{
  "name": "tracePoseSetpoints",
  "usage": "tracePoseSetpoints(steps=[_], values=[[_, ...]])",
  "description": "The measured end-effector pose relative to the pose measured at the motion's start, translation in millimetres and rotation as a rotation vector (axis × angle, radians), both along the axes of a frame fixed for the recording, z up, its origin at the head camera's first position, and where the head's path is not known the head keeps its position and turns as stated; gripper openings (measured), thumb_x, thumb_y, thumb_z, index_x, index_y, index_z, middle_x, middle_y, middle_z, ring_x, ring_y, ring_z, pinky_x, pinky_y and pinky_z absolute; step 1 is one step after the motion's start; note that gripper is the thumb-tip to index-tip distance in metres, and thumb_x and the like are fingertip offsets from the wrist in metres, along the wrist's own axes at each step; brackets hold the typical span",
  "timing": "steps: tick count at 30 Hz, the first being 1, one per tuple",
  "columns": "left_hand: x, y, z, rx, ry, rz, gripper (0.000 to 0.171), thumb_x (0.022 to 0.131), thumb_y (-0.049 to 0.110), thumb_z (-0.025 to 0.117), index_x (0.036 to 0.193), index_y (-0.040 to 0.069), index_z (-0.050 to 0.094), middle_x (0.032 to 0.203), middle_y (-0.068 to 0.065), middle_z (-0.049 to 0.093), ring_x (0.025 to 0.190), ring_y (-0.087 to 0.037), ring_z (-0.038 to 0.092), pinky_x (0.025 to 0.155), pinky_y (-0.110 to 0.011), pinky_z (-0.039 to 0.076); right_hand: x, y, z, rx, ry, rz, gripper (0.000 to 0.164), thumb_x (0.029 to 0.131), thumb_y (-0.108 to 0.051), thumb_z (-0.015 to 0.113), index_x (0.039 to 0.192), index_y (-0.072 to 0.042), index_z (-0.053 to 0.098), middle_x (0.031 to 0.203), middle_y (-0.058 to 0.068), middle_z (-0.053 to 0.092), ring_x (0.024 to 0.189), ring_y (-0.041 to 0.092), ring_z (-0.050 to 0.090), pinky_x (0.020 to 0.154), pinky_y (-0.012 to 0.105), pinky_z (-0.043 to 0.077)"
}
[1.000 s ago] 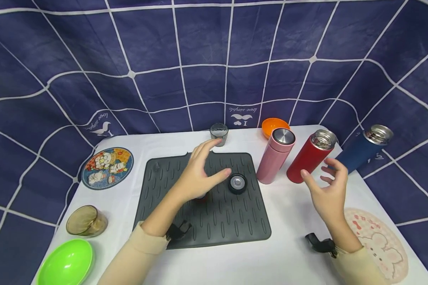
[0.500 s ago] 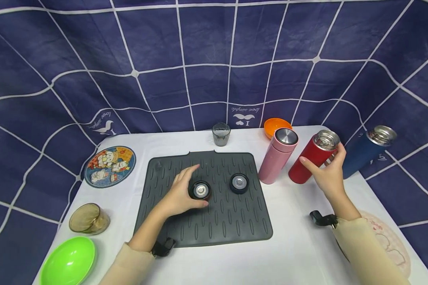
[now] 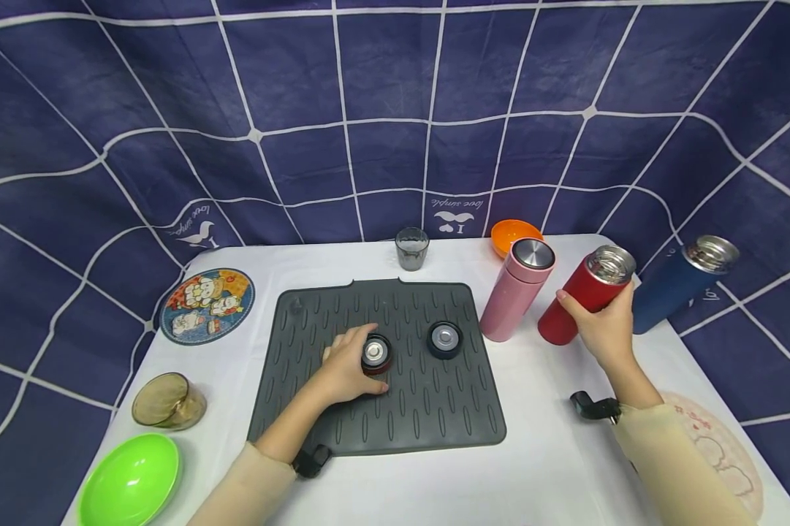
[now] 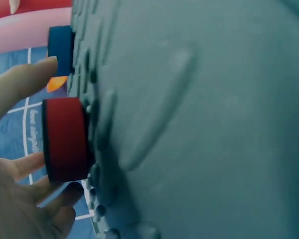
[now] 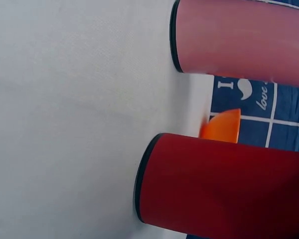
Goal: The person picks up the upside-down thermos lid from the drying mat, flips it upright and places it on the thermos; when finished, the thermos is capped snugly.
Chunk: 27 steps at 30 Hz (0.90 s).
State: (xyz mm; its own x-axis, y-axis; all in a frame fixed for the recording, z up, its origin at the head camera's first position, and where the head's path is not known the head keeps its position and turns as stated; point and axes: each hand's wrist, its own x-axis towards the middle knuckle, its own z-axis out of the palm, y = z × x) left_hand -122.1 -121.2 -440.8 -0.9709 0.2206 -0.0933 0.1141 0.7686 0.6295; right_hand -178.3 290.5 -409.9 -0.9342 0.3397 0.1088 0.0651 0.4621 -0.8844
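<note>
In the head view my right hand point(image 3: 606, 321) grips the upper part of a red thermos flask point(image 3: 574, 303), whose steel mouth is uncapped. In the right wrist view the red thermos flask point(image 5: 219, 184) leans slightly, its base close over the white cloth. My left hand point(image 3: 350, 369) is spread around a red lid point(image 4: 66, 139) that lies on the dark grey drying mat point(image 3: 427, 416). In the left wrist view the thumb stands apart from this lid, and the other fingers are right at its far side. A dark blue lid point(image 3: 444, 339) lies farther right on the mat.
A capped pink thermos flask point(image 3: 514, 292) and an uncapped blue one point(image 3: 674, 285) flank the red one. Behind stand a grey glass point(image 3: 411, 250) and an orange bowl point(image 3: 509, 234). At left are an amber glass point(image 3: 169, 402), a green bowl point(image 3: 131, 478) and a round placemat point(image 3: 207, 307).
My right hand has reached forward and taken hold of the red thermos flask, which now leans slightly. My left hand has come down from above the mat to the red lid.
</note>
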Motion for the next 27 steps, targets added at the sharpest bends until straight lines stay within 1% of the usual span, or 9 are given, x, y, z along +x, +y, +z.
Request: tracePoseSetpoints(steps=[2,5,9,13,15,18,21,24,27], values=[[0.3,1,-3.1,-0.018,-0.005,0.006,0.105,0.056,0.028,0.091,0.144,0.015,0.035,0.143,-0.008,0.043,0.122,-0.027,0.038,0.090,-0.044,0.028,3.1,1,-0.2,-0.006,0.000,-0.007,0.090,0.080,-0.035,0.074,0.142,-0.038,0.009,0.146,0.002,0.034,0.135,0.026,0.036,0.101,0.055,0.042],[-0.3,1,-5.6,-0.033,0.024,0.025,0.100,0.057,0.026,0.090,0.142,0.012,0.038,0.137,-0.009,0.048,0.117,-0.026,0.041,0.085,-0.043,0.028,7.7,2,-0.6,-0.010,-0.003,-0.012,0.090,0.080,-0.034,0.075,0.142,-0.037,0.010,0.145,0.001,0.035,0.133,0.025,0.037,0.100,0.055,0.042],[-2.2,1,-6.4,-0.052,0.067,0.048,0.089,0.063,0.027,0.088,0.138,0.009,0.043,0.131,-0.010,0.053,0.111,-0.026,0.044,0.085,-0.044,0.029,12.7,2,-1.1,-0.004,-0.010,-0.014,0.090,0.080,-0.035,0.074,0.142,-0.036,0.010,0.145,0.001,0.035,0.133,0.025,0.037,0.100,0.055,0.042],[-2.9,1,-7.1,-0.062,0.075,0.068,0.080,0.067,0.029,0.085,0.135,0.010,0.047,0.128,-0.009,0.057,0.110,-0.025,0.046,0.084,-0.043,0.030,15.3,1,-1.3,-0.001,-0.012,-0.009,0.089,0.080,-0.037,0.074,0.142,-0.036,0.010,0.145,0.003,0.035,0.132,0.027,0.037,0.099,0.056,0.043],[-2.7,1,-6.9,-0.051,0.085,0.080,0.077,0.069,0.032,0.084,0.135,0.011,0.048,0.126,-0.008,0.060,0.110,-0.025,0.048,0.085,-0.043,0.031,15.4,1,-1.5,-0.003,-0.010,-0.007,0.089,0.080,-0.038,0.073,0.142,-0.036,0.010,0.144,0.003,0.035,0.132,0.027,0.038,0.099,0.056,0.043],[-2.3,0,-3.3,0.016,0.092,0.100,0.075,0.072,0.034,0.082,0.134,0.011,0.047,0.123,-0.008,0.060,0.110,-0.026,0.053,0.092,-0.045,0.039,15.0,1,-2.9,-0.008,-0.008,-0.005,0.089,0.080,-0.038,0.073,0.142,-0.037,0.010,0.144,0.003,0.035,0.132,0.027,0.038,0.098,0.056,0.043],[-3.6,-2,5.7,0.128,0.110,0.118,0.073,0.072,0.034,0.081,0.133,0.013,0.046,0.123,-0.009,0.056,0.111,-0.027,0.055,0.091,-0.049,0.046,14.3,2,-4.9,-0.010,-0.002,-0.006,0.089,0.080,-0.036,0.074,0.142,-0.037,0.010,0.144,0.002,0.035,0.131,0.026,0.038,0.098,0.056,0.043],[-7.7,-4,20.1,0.268,0.122,0.123,0.072,0.071,0.032,0.082,0.131,0.016,0.046,0.121,-0.008,0.049,0.108,-0.025,0.056,0.087,-0.045,0.050,13.7,2,-5.8,-0.014,0.002,-0.004,0.089,0.080,-0.035,0.074,0.142,-0.036,0.009,0.145,0.002,0.035,0.132,0.026,0.037,0.099,0.056,0.043],[-12.3,-3,38.2,0.426,0.126,0.092,0.073,0.070,0.029,0.083,0.131,0.020,0.045,0.121,-0.005,0.049,0.104,-0.021,0.059,0.084,-0.036,0.053,13.4,2,-6.6,-0.015,0.006,-0.001,0.089,0.081,-0.035,0.074,0.142,-0.037,0.010,0.144,0.002,0.035,0.132,0.026,0.037,0.099,0.056,0.043]])
